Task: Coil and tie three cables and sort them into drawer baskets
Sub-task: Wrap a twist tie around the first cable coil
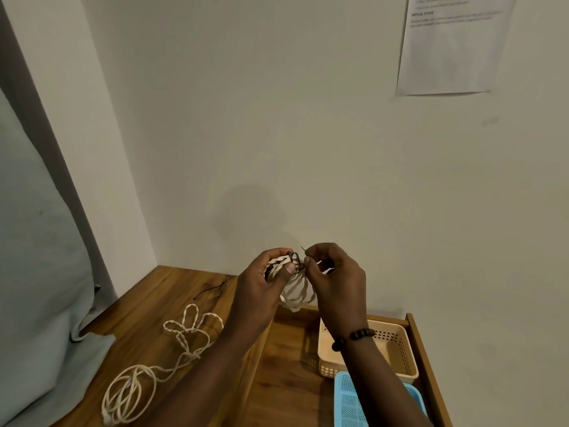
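My left hand (261, 285) grips a coiled white twisted cable (297, 292) in the air above the open drawer. A dark tie (296, 261) is looped around the top of the coil. My right hand (332, 278) pinches the loose end of that tie beside the coil. On the wooden tabletop (160, 297) to the left lie a loosely looped twisted white cable (192, 329) and a coiled plain white cable (129, 392). A spare dark tie (211, 290) lies near the wall.
The open wooden drawer (286, 349) holds a beige basket (391, 349) at the back and a blue basket (351, 402) in front of it. A pale cloth (40, 272) hangs over the table's left edge. A printed sheet (449, 47) is stuck on the wall.
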Tool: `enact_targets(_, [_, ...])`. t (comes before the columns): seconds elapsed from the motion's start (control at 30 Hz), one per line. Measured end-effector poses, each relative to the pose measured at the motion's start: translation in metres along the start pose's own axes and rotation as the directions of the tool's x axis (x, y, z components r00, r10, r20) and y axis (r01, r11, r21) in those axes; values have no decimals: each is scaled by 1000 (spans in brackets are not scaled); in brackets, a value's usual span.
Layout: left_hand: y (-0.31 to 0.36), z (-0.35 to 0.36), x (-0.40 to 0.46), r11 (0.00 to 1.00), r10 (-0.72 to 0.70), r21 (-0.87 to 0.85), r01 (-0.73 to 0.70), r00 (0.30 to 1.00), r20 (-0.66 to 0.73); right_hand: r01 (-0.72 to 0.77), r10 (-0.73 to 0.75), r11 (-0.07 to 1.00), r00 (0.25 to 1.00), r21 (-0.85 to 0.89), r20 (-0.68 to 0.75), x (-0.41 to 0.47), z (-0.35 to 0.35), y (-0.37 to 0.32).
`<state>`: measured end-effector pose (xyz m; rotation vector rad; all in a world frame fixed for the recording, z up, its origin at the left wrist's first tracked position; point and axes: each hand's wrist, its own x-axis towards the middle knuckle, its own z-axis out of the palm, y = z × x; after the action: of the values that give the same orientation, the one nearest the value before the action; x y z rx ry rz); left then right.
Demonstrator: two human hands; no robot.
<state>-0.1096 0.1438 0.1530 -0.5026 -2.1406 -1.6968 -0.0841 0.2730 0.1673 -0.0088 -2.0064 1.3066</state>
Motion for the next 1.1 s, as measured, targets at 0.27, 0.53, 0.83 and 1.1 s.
enact_targets(0.27, [-3,3,-3,999,23,45,-24,1000,18,-70,70,998,996,5,50,0,-2,-1])
enact_targets(0.53, [-3,9,-6,998,31,55,-33,998,48,-184,184,982,983,-32,8,0,0,1])
enact_targets(0.83, [-3,6,-1,996,50,75,-55,996,76,-97,98,995,995,37,-31,-3,3,4])
enact_targets(1.1, [-4,8,-2,993,76,85,-82,994,82,-123,140,985,981,123,-136,-11,9,7])
